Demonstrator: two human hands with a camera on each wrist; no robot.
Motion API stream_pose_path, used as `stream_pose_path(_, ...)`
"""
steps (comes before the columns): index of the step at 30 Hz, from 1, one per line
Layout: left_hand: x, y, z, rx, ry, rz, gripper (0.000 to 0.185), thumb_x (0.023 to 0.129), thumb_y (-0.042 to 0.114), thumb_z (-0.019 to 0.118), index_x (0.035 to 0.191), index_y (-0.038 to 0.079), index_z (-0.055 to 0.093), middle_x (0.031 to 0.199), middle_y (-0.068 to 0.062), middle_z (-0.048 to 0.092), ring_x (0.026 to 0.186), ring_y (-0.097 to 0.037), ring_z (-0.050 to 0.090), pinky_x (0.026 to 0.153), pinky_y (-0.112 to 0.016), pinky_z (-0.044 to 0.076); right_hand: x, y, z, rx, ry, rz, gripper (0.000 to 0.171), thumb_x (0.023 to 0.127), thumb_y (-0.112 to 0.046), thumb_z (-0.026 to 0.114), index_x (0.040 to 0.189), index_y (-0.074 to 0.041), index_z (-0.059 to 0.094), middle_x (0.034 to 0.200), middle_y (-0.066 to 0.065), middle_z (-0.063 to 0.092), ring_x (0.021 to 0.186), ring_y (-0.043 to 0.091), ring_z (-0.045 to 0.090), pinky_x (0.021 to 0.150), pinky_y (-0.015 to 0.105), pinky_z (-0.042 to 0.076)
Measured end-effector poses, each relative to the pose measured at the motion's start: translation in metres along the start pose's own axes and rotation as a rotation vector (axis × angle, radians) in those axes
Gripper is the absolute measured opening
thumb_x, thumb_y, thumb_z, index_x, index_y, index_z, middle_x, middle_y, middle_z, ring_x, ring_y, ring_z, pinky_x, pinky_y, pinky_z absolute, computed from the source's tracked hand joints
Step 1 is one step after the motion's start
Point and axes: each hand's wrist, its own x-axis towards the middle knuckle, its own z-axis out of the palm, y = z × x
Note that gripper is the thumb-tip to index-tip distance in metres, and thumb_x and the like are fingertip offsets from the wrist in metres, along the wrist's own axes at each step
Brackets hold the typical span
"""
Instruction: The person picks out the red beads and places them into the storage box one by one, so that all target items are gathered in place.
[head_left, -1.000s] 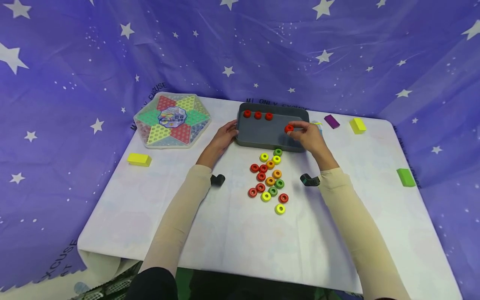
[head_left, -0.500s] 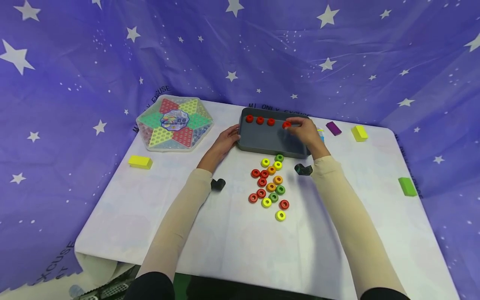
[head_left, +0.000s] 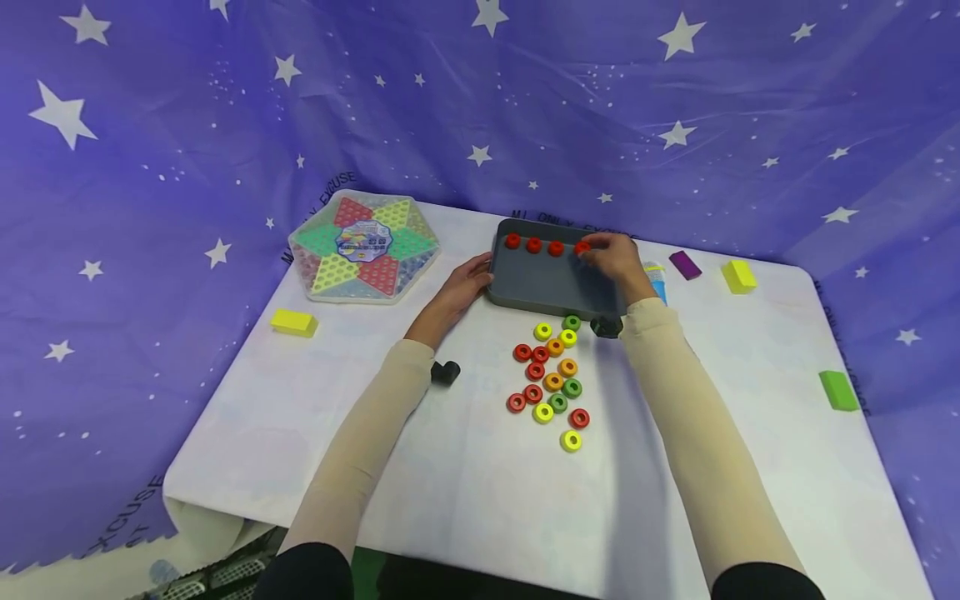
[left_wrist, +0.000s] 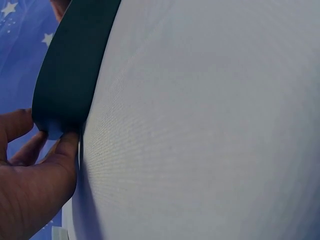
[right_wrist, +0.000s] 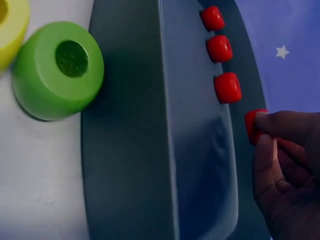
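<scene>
The right hand (head_left: 611, 254) pinches a red ring (right_wrist: 252, 126) between thumb and fingertips at the far wall of the grey tray (head_left: 540, 287). The ring sits in line with 3 other red rings (head_left: 534, 244) already ranged along that wall, just beside the nearest of them. In the right wrist view the ring is partly hidden by the fingers (right_wrist: 280, 125), and whether it rests on the tray floor cannot be told.

The left hand (head_left: 467, 283) holds the tray's left near corner, thumb and fingers curled against its wall (left_wrist: 65, 75).

On the white table (head_left: 450, 483), just in front of the tray, lies a loose cluster of rings (head_left: 551, 375) in red, orange, yellow and green; a green ring (right_wrist: 57, 70) lies closest to the tray's near wall. A hexagonal game board (head_left: 363, 246) lies to the left, a yellow block (head_left: 294, 322) near it. A purple block (head_left: 685, 264), another yellow block (head_left: 738, 276) and a green block (head_left: 837, 390) lie to the right.
</scene>
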Motion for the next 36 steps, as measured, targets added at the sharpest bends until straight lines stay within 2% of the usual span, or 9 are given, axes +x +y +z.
stream_pose_path(9, -0.001, 0.0, 0.005, 0.003, -0.024, 0.017, 0.053, 0.097, -0.001, 0.05, 0.148, 0.013, 0.04, 0.149, -0.01, 0.042, 0.137, -0.019, 0.04, 0.113, -0.035, 0.033, 0.004, 0.005, 0.002, -0.064, 0.026, 0.024, 0.041, 0.091, -0.015, 0.065, 0.131, -0.008, 0.059, 0.132, 0.017, 0.056, 0.107, 0.029, 0.053, 0.099, 0.045, 0.045)
stream_pose_path(18, -0.001, -0.004, 0.008, -0.004, -0.051, 0.023, 0.053, 0.098, 0.0, 0.048, 0.149, 0.013, 0.038, 0.151, -0.011, 0.04, 0.138, -0.02, 0.038, 0.114, -0.034, 0.031, 0.004, 0.01, 0.001, -0.075, 0.022, 0.056, 0.041, 0.092, -0.013, 0.063, 0.132, -0.009, 0.058, 0.134, 0.017, 0.054, 0.109, 0.031, 0.051, 0.102, 0.047, 0.042)
stream_pose_path(31, -0.001, 0.0, 0.002, -0.011, -0.02, 0.03, 0.053, 0.097, -0.003, 0.049, 0.148, 0.011, 0.04, 0.148, -0.011, 0.043, 0.136, -0.02, 0.041, 0.112, -0.034, 0.035, 0.008, 0.01, -0.001, -0.05, 0.01, 0.009, 0.043, 0.093, -0.014, 0.062, 0.135, -0.009, 0.055, 0.138, 0.016, 0.053, 0.112, 0.029, 0.053, 0.101, 0.044, 0.044)
stream_pose_path(36, 0.002, -0.001, -0.002, -0.014, -0.009, 0.008, 0.054, 0.097, -0.002, 0.048, 0.148, 0.013, 0.039, 0.15, -0.01, 0.041, 0.137, -0.019, 0.04, 0.112, -0.033, 0.033, 0.007, 0.009, -0.001, -0.032, 0.008, 0.0, 0.044, 0.092, -0.015, 0.062, 0.135, -0.012, 0.056, 0.139, 0.014, 0.052, 0.109, 0.028, 0.056, 0.1, 0.043, 0.045)
